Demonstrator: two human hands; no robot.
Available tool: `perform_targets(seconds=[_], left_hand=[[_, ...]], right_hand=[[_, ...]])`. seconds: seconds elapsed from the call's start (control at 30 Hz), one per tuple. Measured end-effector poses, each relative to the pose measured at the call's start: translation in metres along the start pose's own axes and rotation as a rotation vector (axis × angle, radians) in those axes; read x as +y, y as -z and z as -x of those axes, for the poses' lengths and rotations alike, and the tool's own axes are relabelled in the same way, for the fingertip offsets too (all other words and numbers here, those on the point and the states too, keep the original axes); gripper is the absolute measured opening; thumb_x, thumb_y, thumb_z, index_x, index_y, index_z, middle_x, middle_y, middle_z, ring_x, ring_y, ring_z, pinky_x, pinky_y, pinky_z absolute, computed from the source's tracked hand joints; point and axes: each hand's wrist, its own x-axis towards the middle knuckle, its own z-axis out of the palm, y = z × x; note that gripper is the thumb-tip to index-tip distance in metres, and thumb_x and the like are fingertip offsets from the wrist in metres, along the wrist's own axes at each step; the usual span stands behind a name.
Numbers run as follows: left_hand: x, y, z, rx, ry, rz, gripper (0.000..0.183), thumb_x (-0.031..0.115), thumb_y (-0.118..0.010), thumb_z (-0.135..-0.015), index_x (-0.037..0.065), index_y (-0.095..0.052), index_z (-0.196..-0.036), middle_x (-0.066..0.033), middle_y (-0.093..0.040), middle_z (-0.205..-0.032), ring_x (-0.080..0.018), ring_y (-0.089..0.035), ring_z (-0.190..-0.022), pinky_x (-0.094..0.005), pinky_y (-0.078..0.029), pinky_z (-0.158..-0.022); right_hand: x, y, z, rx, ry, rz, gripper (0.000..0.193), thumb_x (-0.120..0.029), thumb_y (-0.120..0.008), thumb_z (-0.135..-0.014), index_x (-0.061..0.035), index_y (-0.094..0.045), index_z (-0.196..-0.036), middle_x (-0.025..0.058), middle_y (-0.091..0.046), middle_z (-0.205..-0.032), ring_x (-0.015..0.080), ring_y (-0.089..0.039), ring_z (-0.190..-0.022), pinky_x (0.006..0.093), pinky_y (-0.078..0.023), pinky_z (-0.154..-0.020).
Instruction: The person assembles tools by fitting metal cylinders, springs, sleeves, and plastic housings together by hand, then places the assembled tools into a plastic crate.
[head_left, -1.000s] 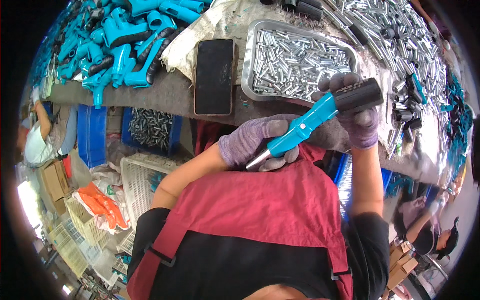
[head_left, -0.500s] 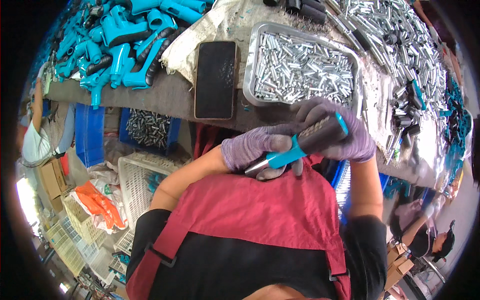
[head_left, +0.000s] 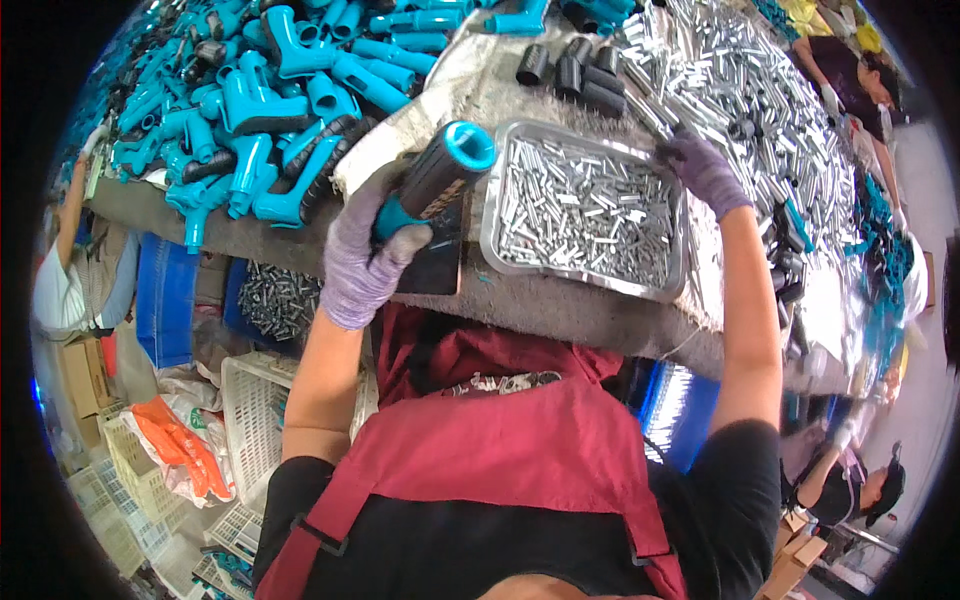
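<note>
My left hand (head_left: 365, 250), in a purple knitted glove, is wrapped round a black and teal tool handle (head_left: 440, 180). The handle tilts up to the right, its hollow teal end showing; its lower part is hidden in the palm. Beneath that hand lies a dark phone (head_left: 440, 265), partly covered. My right hand (head_left: 705, 170), gloved alike, is at the far right corner of a metal tray (head_left: 590, 282) of short silver pins. Its fingers are curled onto the near end of a metal rod (head_left: 648, 108) at the pile's edge.
Teal tool housings (head_left: 260, 100) are heaped at the far left. Black sleeves (head_left: 590, 80) lie behind the tray, beside a large pile of silver rods (head_left: 760, 90). Blue bins (head_left: 165, 300) and white crates (head_left: 255, 420) stand below the table. Other people work at both sides.
My hands have parted from in front of the apron. The left has carried the handle up and left over the phone; the right has reached forward to the rods. The view has shifted.
</note>
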Motion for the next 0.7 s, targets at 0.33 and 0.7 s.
perform_targets(seconds=[0.33,0.7], left_hand=[[-0.041,0.031,0.01,0.052,-0.223,-0.424,0.049,0.032,-0.072,-0.072,0.007,-0.055,-0.111,-0.0128,-0.062,-0.09,-0.0302,-0.061,-0.071,-0.0366,-0.048,-0.061],[-0.03,0.036,-0.003,-0.016,-0.174,-0.309,0.051,0.031,-0.07,-0.072,0.012,-0.054,-0.116,-0.011,-0.063,-0.094,-0.0293,-0.063,-0.077,-0.0346,-0.05,-0.064]], right_hand=[[0.015,0.009,-0.017,-0.105,0.111,0.123,0.037,-0.024,-0.061,-0.08,-0.0094,-0.053,-0.113,0.0108,-0.05,-0.122,0.0292,-0.052,-0.108,0.0359,-0.043,-0.091],[-0.066,0.049,0.004,0.294,0.041,-0.995,0.024,-0.013,-0.058,-0.086,-0.004,-0.056,-0.108,0.0061,-0.06,-0.101,0.0145,-0.055,-0.09,0.0253,-0.042,-0.085]])
